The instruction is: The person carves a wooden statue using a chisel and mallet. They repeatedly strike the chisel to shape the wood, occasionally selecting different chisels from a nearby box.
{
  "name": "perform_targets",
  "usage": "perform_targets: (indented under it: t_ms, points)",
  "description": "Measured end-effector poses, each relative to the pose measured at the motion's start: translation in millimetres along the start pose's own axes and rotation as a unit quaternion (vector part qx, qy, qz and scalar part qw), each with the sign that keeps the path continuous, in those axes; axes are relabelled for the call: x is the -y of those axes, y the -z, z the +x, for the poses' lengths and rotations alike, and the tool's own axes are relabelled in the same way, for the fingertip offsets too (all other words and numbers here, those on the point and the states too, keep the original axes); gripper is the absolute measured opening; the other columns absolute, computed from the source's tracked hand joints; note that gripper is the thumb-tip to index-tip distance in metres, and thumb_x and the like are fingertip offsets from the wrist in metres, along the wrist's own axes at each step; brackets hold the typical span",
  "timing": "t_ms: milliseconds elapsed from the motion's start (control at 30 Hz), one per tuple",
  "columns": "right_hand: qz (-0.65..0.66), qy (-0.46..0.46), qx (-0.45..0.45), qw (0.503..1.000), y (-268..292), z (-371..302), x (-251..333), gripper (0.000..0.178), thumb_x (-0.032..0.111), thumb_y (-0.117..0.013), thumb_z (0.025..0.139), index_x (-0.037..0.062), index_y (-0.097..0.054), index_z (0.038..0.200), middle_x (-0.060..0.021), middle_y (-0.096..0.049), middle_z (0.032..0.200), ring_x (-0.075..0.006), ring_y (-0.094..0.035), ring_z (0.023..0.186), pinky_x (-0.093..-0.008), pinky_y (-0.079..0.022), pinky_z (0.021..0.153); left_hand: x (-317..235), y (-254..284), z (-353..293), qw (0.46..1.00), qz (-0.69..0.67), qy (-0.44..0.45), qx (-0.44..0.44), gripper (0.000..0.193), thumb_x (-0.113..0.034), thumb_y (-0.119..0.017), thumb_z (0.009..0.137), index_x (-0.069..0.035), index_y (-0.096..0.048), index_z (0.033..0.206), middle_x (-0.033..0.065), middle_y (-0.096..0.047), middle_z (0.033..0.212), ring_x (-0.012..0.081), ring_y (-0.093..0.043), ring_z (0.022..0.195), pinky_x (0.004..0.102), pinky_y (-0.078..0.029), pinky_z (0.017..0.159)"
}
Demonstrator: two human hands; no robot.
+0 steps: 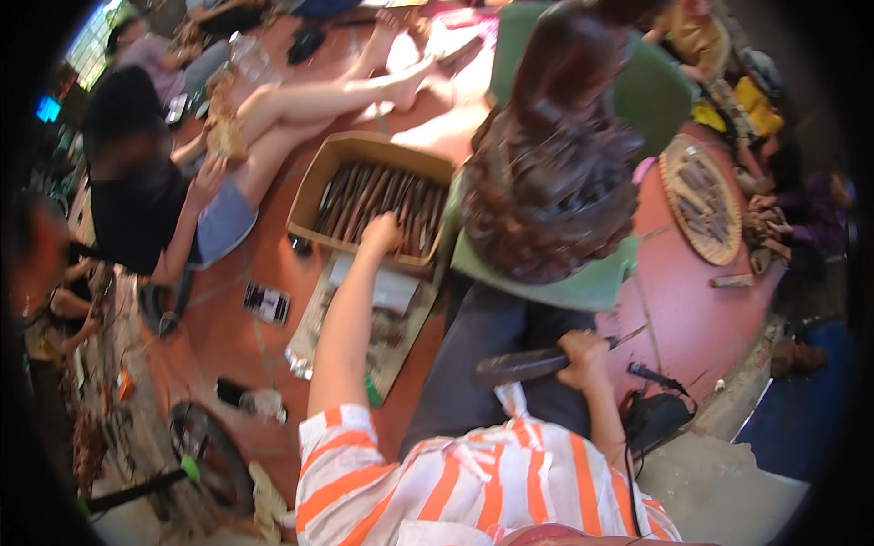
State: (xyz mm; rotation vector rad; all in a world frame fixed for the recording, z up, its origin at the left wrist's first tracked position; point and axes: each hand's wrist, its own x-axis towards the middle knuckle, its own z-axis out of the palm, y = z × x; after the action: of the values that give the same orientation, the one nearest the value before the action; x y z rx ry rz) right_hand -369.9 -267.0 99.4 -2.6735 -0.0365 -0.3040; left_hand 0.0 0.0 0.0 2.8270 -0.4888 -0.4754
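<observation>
The left grip (382, 235) is set at the near part of a cardboard box (387, 153), with its fingers curled down over a bundle of slender carving tools (369, 196); whether one of these is grasped cannot be told. The tools are packed lengthwise, side by side, within the box walls, directly beneath and beyond the left grip. The right grip (583, 359) is closed around one end of a dark, thick wooden club (519, 366), whose blunt end is directed leftward above the lap. A thin dark rod (628, 338) is seen projecting on the opposite side of the right grip; its connection with the club cannot be made out. A dark brown wood carving (551, 196) is supported on a green plastic chair (587, 287), just right of the box. Farther right, a round woven tray (736, 218) is placed on the tiled floor (655, 250).
</observation>
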Motion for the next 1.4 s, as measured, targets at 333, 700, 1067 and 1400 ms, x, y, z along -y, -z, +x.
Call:
perform_targets:
  t_ms: [333, 700, 1067, 1400]
  points:
    - [-0.007, 0.025, -0.035, 0.999, 14, -8, 0, 0.025, 0.014, -0.066, 0.049, 0.0105, -0.055, 0.071, -0.0066, -0.055, 0.067, -0.0290, -0.061, 0.067, -0.0416, -0.047, 0.060, -11, 2, -6, 0.992, -0.043, -0.015, -0.116, 0.033, -0.035, -0.070, 0.081, -0.007, -0.061, 0.097, 0.0183, -0.060, 0.106, 0.0383, -0.061, 0.099, 0.0474, -0.049, 0.084]
    - [-0.029, -0.013, -0.041, 0.999, 12, -14, 12, 0.022, 0.006, -0.060, 0.048, 0.0091, -0.050, 0.067, -0.0100, -0.052, 0.065, -0.0328, -0.055, 0.063, -0.0445, -0.042, 0.056, 62, 54, -123, 0.907, -0.231, -0.033, -0.350, 0.020, -0.020, -0.063, 0.087, 0.000, -0.065, 0.092, 0.0147, -0.066, 0.083, 0.0259, -0.064, 0.076, 0.0350, -0.050, 0.070]
    - [-0.042, 0.008, -0.037, 0.998, 10, -5, 21, 0.022, 0.003, -0.060, 0.051, 0.0074, -0.054, 0.072, -0.0099, -0.054, 0.067, -0.0331, -0.057, 0.065, -0.0426, -0.044, 0.058, 161, -44, -242, 0.850, -0.474, 0.217, -0.078, 0.019, -0.019, -0.066, 0.085, 0.000, -0.068, 0.089, 0.0045, -0.065, 0.070, 0.0102, -0.059, 0.055, 0.0243, -0.048, 0.049]
    - [-0.070, -0.015, -0.026, 0.997, 15, -13, 16, 0.024, 0.002, -0.060, 0.051, 0.0077, -0.056, 0.074, -0.0100, -0.056, 0.069, -0.0333, -0.058, 0.067, -0.0430, -0.045, 0.059, 62, -89, -172, 0.895, -0.337, 0.291, 0.011, 0.027, -0.020, -0.070, 0.078, 0.003, -0.068, 0.092, 0.0137, -0.070, 0.083, 0.0233, -0.070, 0.074, 0.0351, -0.055, 0.064]
